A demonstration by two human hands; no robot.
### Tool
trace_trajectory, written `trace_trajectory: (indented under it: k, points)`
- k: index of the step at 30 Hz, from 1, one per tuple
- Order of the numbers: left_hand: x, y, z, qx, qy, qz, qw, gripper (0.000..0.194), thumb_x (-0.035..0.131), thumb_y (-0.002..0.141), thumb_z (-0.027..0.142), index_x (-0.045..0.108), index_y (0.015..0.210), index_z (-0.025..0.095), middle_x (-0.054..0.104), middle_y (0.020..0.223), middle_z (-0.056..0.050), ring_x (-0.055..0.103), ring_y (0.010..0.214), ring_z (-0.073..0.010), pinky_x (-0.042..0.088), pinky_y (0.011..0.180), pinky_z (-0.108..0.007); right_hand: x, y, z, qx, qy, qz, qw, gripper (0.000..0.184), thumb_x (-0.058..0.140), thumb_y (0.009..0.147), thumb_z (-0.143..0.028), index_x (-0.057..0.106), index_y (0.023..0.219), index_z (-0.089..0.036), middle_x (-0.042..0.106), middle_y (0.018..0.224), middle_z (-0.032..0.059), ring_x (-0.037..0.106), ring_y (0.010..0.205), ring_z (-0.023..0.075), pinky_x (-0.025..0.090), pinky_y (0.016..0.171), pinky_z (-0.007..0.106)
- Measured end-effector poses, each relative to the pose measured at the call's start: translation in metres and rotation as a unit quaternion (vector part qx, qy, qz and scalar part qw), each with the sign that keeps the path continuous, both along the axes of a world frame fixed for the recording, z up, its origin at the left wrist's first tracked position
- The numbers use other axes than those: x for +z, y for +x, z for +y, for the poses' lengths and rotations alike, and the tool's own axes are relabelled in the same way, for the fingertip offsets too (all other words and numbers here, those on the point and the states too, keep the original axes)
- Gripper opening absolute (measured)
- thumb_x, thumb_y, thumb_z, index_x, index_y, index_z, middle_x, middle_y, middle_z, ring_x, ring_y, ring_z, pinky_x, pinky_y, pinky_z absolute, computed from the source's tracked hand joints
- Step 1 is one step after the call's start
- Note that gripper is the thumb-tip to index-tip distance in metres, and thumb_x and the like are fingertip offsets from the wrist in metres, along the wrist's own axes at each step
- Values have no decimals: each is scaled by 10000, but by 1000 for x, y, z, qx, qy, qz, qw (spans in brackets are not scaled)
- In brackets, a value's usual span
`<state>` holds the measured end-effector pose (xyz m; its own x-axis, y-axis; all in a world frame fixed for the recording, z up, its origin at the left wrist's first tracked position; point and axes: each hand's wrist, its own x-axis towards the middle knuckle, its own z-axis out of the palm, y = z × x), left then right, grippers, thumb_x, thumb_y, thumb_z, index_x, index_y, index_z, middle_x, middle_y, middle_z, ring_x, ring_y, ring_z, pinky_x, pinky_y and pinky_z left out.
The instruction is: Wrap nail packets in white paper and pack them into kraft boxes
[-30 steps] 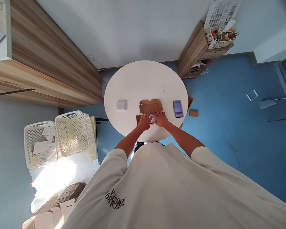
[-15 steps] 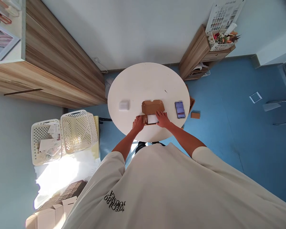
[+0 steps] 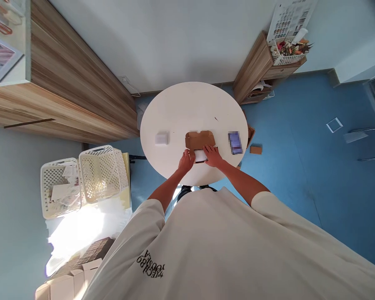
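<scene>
A small brown cardboard box (image 3: pixel 199 139) lies on the round white table (image 3: pixel 190 108), its lid flap open toward the far side. A white item (image 3: pixel 200 155) sits inside it. My left hand (image 3: pixel 186 160) presses against the box's left side, fingers curled on the cardboard. On the right side rests my right hand (image 3: pixel 213 156), fingers bent over the box edge beside the white item.
A small white box (image 3: pixel 161 138) lies left of the cardboard box and a phone (image 3: pixel 235 142) right of it. Two white baskets (image 3: pixel 81 179) stand at lower left, flat cartons (image 3: pixel 71 275) below them. A wooden cabinet (image 3: pixel 256 71) stands behind the table, a brown piece (image 3: pixel 255 149) on the blue floor.
My left hand moved right, folding the box's left flap in against its side. My right hand stayed on the right edge.
</scene>
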<state>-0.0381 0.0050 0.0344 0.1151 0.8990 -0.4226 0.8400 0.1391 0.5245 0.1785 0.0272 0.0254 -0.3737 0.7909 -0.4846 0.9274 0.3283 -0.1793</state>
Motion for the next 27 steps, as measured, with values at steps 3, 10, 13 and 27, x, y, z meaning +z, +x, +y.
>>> trace_trajectory:
  k: [3,10,13,27]
  points:
    - [-1,4,8,71,-52,-21,996,362,524,1046,432,434,1335,233,679,1319,-183,694,1185,-307,544,903,-412,0,0,-1,-1,0,-1,1000,964,648,910,-407,197,1726,-164,207,1778,181,198,1623,381,229,1267,525]
    - [-5,3,21,86,-125,31,988,289,497,1037,473,545,1177,226,731,1268,-196,698,1202,-347,513,913,-430,0,2,-1,3,-11,0,1000,1000,675,887,-393,189,1725,-144,179,1785,186,187,1622,386,232,1261,524]
    - [-10,-1,23,67,-127,43,989,309,466,1041,497,599,1104,225,740,1253,-192,700,1197,-342,516,911,-423,0,2,-1,6,-13,0,1000,1007,672,882,-395,184,1726,-143,165,1789,182,173,1627,387,228,1263,528]
    - [-33,-31,34,33,-184,22,982,324,483,1035,507,634,950,234,763,1064,-73,718,999,-238,479,689,-289,-6,3,-1,8,-10,-3,1000,1002,678,908,-411,162,1728,-156,156,1789,180,163,1628,389,228,1261,523]
